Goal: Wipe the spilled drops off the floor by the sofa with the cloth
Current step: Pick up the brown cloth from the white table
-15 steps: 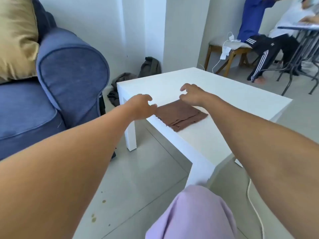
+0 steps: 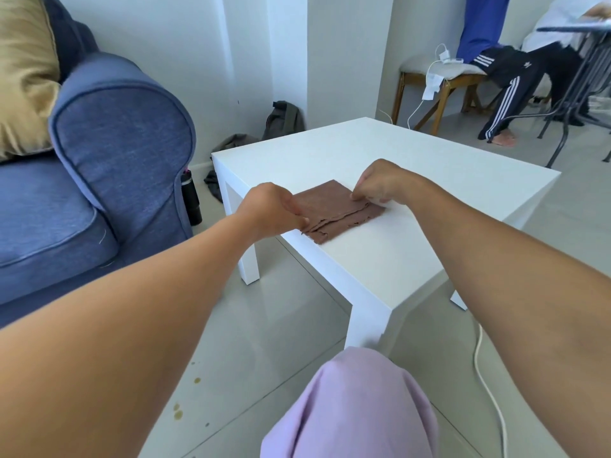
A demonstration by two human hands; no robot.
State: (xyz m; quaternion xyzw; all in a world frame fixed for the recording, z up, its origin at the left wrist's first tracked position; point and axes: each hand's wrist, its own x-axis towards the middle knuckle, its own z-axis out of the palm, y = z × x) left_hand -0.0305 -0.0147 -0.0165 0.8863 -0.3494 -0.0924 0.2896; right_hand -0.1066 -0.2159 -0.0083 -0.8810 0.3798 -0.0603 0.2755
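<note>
Brown cloth [image 2: 334,209]: one, folded, lying on the white worktop [image 2: 413,180] near its front-left edge.
Hands: two; left hand [image 2: 272,209] pinches the cloth's near-left edge, right hand [image 2: 380,183] pinches its far-right edge.
Drops [image 2: 178,412]: about four brownish spots on the floor [image 2: 264,325] by the blue sofa [image 2: 99,166].
Change: half a second ago both hands hovered loosely curled; now their fingers are closed on the cloth.
</note>
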